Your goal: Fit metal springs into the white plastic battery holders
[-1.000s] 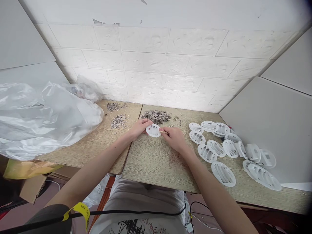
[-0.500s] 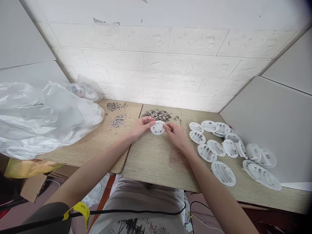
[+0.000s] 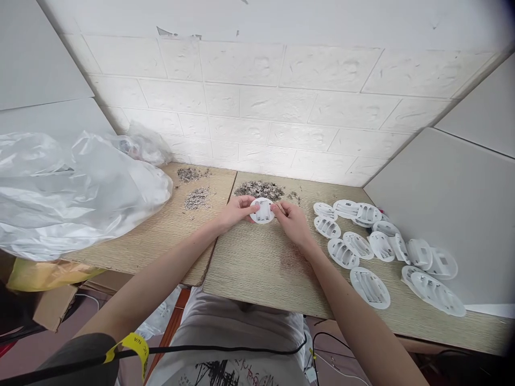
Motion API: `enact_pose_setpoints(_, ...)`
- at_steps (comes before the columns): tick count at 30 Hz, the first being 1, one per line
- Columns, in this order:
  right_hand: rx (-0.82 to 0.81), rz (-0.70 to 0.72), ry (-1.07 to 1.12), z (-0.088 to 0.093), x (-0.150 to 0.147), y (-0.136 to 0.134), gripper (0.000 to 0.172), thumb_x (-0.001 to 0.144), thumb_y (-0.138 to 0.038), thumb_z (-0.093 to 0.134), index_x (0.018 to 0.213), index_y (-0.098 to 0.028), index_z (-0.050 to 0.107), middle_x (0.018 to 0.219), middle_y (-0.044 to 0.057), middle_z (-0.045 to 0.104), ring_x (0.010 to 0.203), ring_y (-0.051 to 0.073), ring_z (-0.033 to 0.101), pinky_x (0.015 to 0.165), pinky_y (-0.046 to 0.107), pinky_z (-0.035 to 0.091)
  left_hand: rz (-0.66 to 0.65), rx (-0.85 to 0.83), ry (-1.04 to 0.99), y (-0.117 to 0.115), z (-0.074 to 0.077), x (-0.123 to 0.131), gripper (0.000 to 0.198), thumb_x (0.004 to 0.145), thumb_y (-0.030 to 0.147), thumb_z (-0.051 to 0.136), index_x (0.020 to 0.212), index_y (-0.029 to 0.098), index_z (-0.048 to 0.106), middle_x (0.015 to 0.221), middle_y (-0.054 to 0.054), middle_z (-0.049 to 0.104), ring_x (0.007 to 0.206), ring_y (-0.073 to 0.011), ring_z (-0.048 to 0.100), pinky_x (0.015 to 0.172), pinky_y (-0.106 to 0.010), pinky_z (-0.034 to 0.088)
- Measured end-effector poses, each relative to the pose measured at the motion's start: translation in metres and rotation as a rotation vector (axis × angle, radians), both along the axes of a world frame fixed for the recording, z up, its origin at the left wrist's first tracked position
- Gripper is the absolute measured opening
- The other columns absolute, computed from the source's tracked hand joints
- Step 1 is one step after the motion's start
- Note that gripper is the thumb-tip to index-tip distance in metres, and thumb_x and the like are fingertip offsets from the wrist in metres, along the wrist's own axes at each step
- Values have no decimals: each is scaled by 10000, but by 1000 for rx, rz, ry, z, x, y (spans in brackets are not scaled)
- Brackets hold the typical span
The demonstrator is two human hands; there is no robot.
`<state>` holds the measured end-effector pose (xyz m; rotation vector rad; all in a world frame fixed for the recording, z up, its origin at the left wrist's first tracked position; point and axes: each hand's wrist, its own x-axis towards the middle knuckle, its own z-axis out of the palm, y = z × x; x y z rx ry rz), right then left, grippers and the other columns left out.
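Observation:
A round white plastic battery holder (image 3: 264, 212) is held up over the middle of the table, its slotted side facing me. My left hand (image 3: 240, 210) grips its left edge, thumb on the front face. At the right edge, my right hand (image 3: 290, 219) pinches with thumb and forefinger; whether a small part sits between those fingertips I cannot make out. Just behind the holder lies a heap of small metal pieces (image 3: 259, 189), partly covered by the hands.
More white battery holders (image 3: 369, 288) are spread over the right of the table (image 3: 249, 268). Two small piles of metal parts (image 3: 196, 199) lie on the left tabletop. A large clear plastic bag (image 3: 80, 198) covers the far left. A white brick-patterned wall (image 3: 273, 107) stands behind.
The left thumb has moved onto the front face of the holder. The holder has turned slightly in my hands; both hands stay in nearly the same place.

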<state>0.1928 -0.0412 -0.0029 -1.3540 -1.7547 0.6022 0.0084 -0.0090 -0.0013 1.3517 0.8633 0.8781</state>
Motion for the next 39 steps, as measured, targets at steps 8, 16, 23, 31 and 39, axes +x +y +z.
enact_pose_setpoints(8,52,-209,-93,25,36,-7,321,851,-451,477,673,-189,532,548,-10,469,495,119,362,492,264,260,19,-32,-5,-3,3,-2,429,722,446,730,986,120,642,871,-84,669,716,-123,606,656,-279,541)
enact_pose_setpoints(16,-162,-247,86,24,45,-28,386,828,-507,502,596,-203,453,509,-41,376,459,94,291,447,259,222,-152,-57,-60,-11,7,1,502,829,523,584,1158,143,580,1006,-141,658,705,-139,620,529,-250,527)
enact_pose_setpoints(23,-226,-6,-114,17,7,-20,358,912,-455,401,667,-202,462,593,-23,496,529,123,425,516,259,306,-185,-127,-78,-12,4,6,449,761,284,695,1172,165,559,956,-95,664,645,-139,639,486,-228,502)
enact_pose_setpoints(31,-18,87,-560,7,-1,-28,242,951,-268,430,830,-172,617,944,79,609,829,176,570,736,290,417,454,-100,-126,0,9,-1,255,822,173,524,1076,169,530,898,-39,633,467,-39,479,382,-165,327)
enact_pose_setpoints(39,26,-137,-541,31,41,6,244,909,-261,461,956,-179,686,1034,86,692,971,237,614,848,392,466,402,-112,-57,-5,14,0,385,801,126,549,1184,155,536,1023,-86,654,505,-55,539,403,-173,389)
